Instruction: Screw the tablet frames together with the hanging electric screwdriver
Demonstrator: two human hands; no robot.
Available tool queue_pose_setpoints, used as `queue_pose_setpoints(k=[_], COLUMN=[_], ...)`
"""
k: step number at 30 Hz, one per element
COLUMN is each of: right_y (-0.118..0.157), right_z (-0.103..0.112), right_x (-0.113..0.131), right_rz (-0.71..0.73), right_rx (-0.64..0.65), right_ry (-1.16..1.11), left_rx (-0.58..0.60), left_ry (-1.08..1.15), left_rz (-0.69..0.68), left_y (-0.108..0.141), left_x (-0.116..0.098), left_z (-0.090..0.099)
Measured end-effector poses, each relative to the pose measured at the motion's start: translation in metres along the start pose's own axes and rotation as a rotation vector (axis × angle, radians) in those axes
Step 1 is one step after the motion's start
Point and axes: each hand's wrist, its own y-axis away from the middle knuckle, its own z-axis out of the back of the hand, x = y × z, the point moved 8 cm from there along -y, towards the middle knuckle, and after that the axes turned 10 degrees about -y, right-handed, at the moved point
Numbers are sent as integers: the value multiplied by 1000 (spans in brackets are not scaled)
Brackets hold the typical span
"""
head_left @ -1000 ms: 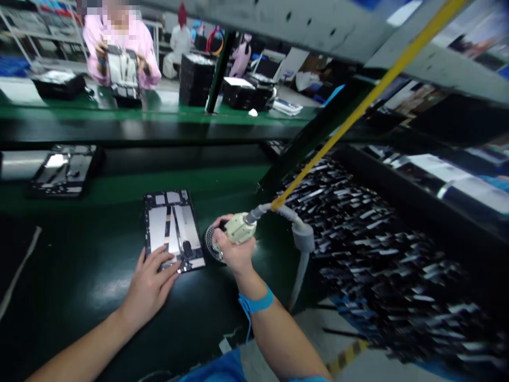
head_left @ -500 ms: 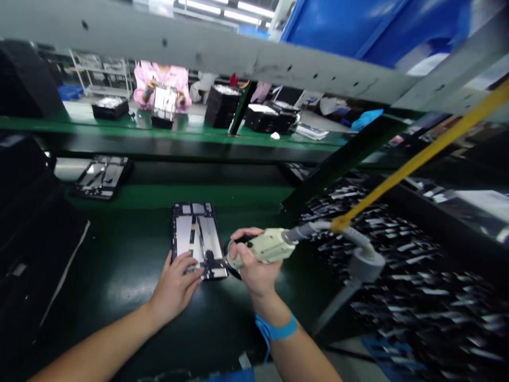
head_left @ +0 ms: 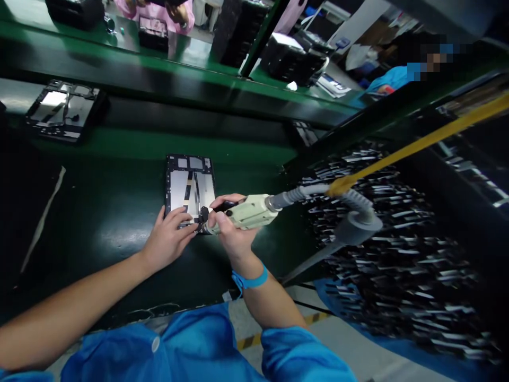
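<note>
Mid-frame on a glossy dark-green worktop (head_left: 101, 204), the left hand (head_left: 169, 239), fingers parted, touched a rectangular black-and-silver panel (head_left: 204, 185), the right hand (head_left: 234, 236) clamped a pale-green corded tool (head_left: 256, 211), and pink sleeves (head_left: 189, 16) showed upper-left.

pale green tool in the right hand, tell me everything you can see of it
The pale green tool has a chunky, elongated body that looks like hard plastic, with a dark part near the fingers. The right hand grips its front part. It lies slantwise, front end over the lower right corner of the open tablet; whether its tip touches is unclear. From its back runs a grey, partly ribbed cable.
</note>
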Motion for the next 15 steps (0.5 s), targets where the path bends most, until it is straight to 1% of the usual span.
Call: queue_pose_setpoints(k=[5,9,11,15], right_y=[2,3,3,3], right_z=[-5,-4,-4,-5], right_x=[-1,-1,-2,-4], right_rz=[-7,-14,-22,8], right_rx=[30,30,53,95], right_ry=[-12,78,100,60], left_rx=[-13,-35,-29,-11], left_ry=[20,17,16,12], left_rz=[7,9,9,16], left_y=[0,-2,-4,-5], left_x=[0,1,2,2], left_z=[0,0,-1,-2])
